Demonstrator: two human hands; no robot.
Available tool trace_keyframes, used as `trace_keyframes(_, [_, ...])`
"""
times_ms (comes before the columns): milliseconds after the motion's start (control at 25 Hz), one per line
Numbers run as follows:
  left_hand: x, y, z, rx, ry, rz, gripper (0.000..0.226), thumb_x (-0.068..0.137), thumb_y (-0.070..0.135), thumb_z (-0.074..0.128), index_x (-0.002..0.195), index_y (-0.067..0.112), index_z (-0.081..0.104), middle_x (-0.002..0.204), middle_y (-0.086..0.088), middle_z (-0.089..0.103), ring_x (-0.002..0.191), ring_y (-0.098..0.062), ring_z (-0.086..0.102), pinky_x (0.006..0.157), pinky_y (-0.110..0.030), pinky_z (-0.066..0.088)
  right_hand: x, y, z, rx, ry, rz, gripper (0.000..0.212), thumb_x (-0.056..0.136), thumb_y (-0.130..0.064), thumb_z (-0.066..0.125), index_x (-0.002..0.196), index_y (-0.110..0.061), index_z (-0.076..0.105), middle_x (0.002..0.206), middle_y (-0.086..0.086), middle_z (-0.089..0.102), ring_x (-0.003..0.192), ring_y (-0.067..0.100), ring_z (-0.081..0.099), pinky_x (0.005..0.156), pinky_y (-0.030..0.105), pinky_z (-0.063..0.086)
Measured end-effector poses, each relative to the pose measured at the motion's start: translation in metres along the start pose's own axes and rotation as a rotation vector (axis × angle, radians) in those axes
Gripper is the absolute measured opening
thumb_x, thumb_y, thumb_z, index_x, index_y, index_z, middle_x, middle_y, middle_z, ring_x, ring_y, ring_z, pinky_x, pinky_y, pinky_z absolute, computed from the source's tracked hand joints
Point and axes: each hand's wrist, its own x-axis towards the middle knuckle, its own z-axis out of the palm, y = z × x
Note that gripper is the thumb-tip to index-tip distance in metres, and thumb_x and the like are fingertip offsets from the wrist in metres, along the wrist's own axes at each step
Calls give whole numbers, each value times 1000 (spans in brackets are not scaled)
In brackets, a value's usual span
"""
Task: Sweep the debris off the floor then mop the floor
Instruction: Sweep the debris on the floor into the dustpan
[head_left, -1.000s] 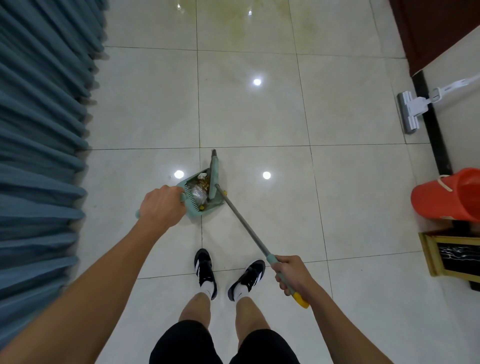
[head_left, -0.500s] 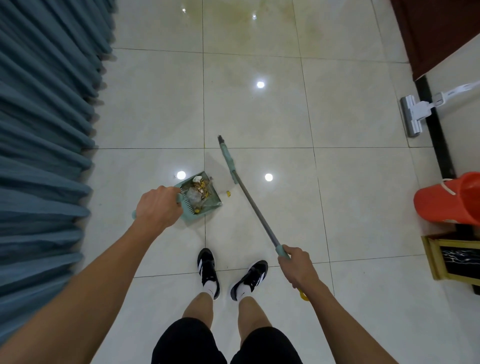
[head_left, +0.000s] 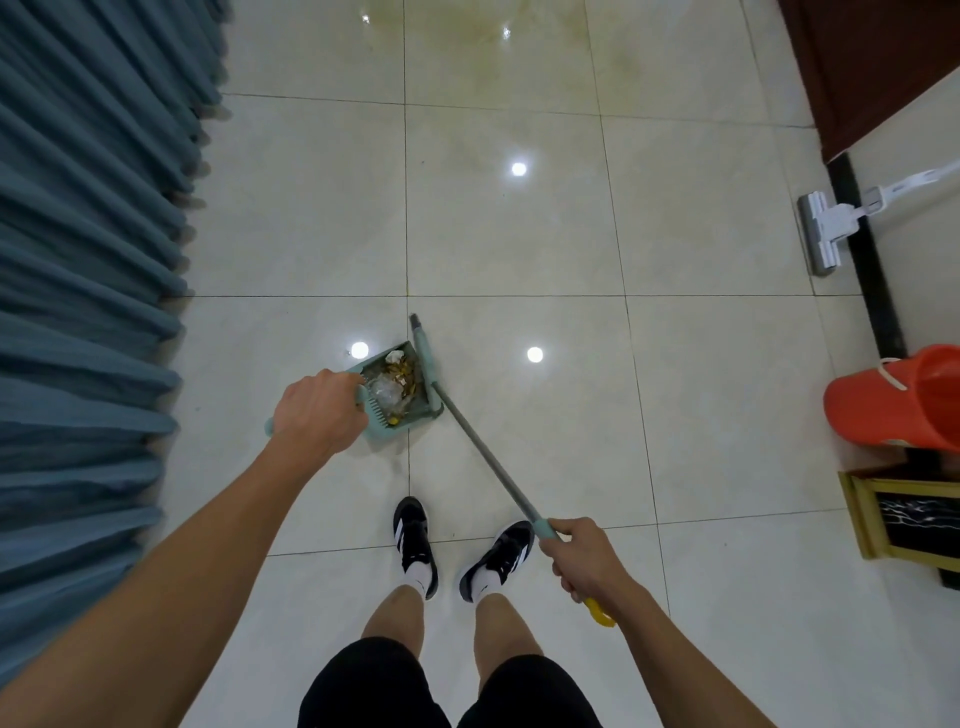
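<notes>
Though fingers hidden, hands gripping dustpan (head_left: 400, 391) handle (left (head_left: 316, 410)) and broom (head_left: 480, 436) pole (right (head_left: 584, 557)); debris (head_left: 396, 382) indistinct.

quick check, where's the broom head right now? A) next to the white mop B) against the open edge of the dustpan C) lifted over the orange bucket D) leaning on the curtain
B: the broom head sits against the open edge of the dustpan, which holds debris.
</notes>
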Motion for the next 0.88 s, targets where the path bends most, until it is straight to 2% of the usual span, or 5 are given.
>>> trace_keyframes(360, [-34,-18,10,-116,14,-128,12,90,24,53,92,24,65,77,2,58,67,-22,55,63,-32,43,-5,-16,-16,127,77,-59,33,98,-28,59,130,-21,62,63,9,50,51,19,38,44,26,33])
trace_keyframes(600, [-53,-45,28,-193,20,-250,8,86,25,56,84,26,64,74,1,63,64,-23,60,62,-32,50,18,-65,17,333,-34,-54,21,98,-18,59,115,-9,69,68,13,52,48,18,43,43,25,36])
trace_keyframes(720, [-67,-59,38,-221,31,-296,9,91,28,58,86,28,66,68,6,60,59,-15,57,56,-29,47,40,-89,43,442,-76,1,20,97,-10,56,112,0,65,70,14,52,47,17,43,41,22,34])
trace_keyframes(800, [-74,-67,44,-231,38,-303,9,92,30,59,86,28,67,67,7,60,58,-15,57,56,-29,51,54,-99,57,461,-87,22,26,98,-9,53,120,4,60,70,15,54,47,17,43,40,22,34])
trace_keyframes(880, [-76,-73,47,-225,31,-306,11,92,30,60,83,27,66,64,7,59,57,-14,57,57,-31,53,65,-101,69,414,-83,42,40,101,-12,50,141,-6,49,73,16,55,48,17,44,41,23,35])
